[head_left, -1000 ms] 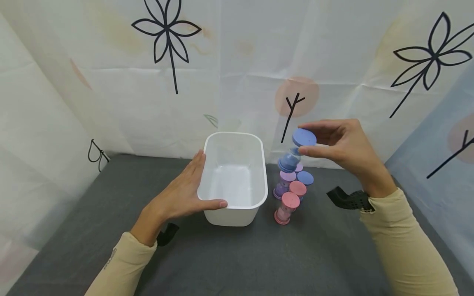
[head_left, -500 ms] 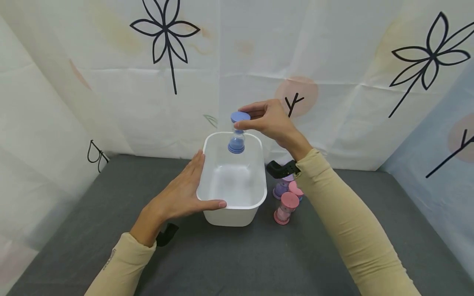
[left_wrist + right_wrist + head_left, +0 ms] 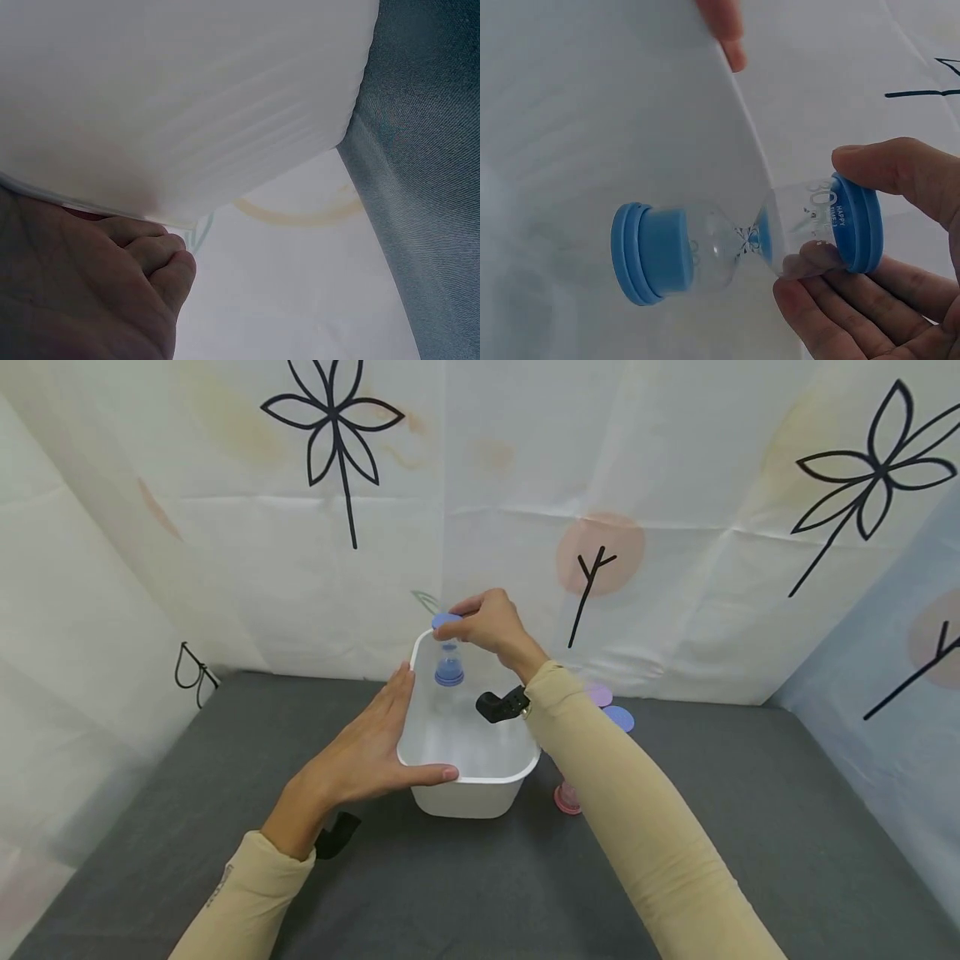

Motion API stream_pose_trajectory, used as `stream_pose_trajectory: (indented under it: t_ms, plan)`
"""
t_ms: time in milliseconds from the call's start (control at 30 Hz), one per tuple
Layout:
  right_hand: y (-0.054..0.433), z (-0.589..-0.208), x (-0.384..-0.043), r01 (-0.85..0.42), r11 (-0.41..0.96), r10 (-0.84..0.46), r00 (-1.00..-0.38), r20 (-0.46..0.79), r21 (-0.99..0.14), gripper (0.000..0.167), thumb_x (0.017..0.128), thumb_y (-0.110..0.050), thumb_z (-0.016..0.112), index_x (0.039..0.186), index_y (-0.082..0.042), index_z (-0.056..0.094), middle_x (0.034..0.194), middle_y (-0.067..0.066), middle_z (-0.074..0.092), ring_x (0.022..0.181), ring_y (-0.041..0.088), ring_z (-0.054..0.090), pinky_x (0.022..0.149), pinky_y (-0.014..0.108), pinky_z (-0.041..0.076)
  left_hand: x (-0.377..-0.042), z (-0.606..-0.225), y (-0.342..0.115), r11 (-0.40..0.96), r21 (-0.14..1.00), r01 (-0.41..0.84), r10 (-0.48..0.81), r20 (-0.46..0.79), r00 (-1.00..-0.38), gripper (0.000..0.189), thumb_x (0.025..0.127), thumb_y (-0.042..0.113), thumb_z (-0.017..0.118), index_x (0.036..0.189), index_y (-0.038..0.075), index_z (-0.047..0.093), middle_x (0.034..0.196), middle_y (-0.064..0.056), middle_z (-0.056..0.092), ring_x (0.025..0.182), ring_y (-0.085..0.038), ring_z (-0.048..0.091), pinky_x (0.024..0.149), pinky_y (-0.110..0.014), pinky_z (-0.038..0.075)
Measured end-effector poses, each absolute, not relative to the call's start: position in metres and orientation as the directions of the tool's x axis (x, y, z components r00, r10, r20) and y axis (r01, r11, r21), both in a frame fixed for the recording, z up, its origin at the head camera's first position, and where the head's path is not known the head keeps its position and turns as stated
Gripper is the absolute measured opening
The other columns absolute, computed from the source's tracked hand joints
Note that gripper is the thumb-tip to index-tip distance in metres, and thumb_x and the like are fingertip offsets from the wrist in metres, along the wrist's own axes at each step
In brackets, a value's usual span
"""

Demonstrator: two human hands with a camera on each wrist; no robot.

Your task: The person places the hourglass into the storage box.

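Observation:
My right hand (image 3: 491,622) pinches a small sand timer (image 3: 448,670) by its upper blue cap, over the far left part of a white plastic tub (image 3: 472,797). In the right wrist view the hourglass (image 3: 664,251) has clear bulbs and blue sand, with thumb and fingers around one cap. It hangs nearly upright, its lower end below the far rim's level in the head view. My left hand (image 3: 360,760) rests against the tub's near left corner, fingers straight along the left side and thumb (image 3: 431,774) across the front rim.
More sand timers stand just right of the tub, mostly hidden by my right sleeve (image 3: 637,818). A purple cap (image 3: 598,694), a blue cap (image 3: 619,718) and a pink base (image 3: 567,798) show. Dark grey cloth (image 3: 450,893) covers the table; a patterned white curtain (image 3: 487,468) hangs behind.
My right hand has carried the blue sand timer left from above the other timers to over the tub, then lower towards its far left side. The left hand has stayed at the tub.

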State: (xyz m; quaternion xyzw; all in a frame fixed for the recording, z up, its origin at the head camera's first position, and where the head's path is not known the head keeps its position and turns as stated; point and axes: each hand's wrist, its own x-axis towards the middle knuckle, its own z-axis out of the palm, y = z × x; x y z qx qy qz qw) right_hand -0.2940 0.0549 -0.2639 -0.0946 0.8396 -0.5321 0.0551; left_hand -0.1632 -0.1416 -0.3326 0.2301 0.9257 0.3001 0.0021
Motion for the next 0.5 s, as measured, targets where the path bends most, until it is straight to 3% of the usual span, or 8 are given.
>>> stream_pose_trajectory:
  t_ms: [233,500]
  plan:
    - [0.046,-0.286,-0.3,-0.007,0.446,-0.175,-0.981,-0.08,-0.895,0.044,0.076,-0.013,0.09,0.114,-0.001,0.073,0.105,0.009,0.072,0.093,0.024,0.072,0.092,0.038,0.054,-0.163,-0.334,-0.141,0.722,0.551,0.419,0.427,0.122,-0.896,0.133,0.076,0.076,0.071,0.163,0.016,-0.01,0.169,0.002,-0.013,0.155,-0.024,0.002,0.117,-0.059,0.022]
    - [0.044,-0.295,-0.3,-0.002,0.559,-0.174,-0.978,-0.115,-0.829,0.048,0.073,-0.018,0.092,0.115,-0.004,0.072,0.1,0.008,0.072,0.091,0.022,0.068,0.09,0.036,0.052,-0.163,-0.333,-0.142,0.734,0.534,0.419,0.424,0.122,-0.897,0.133,0.076,0.077,0.07,0.162,0.015,-0.01,0.169,0.0,-0.012,0.155,-0.023,0.001,0.118,-0.057,0.021]
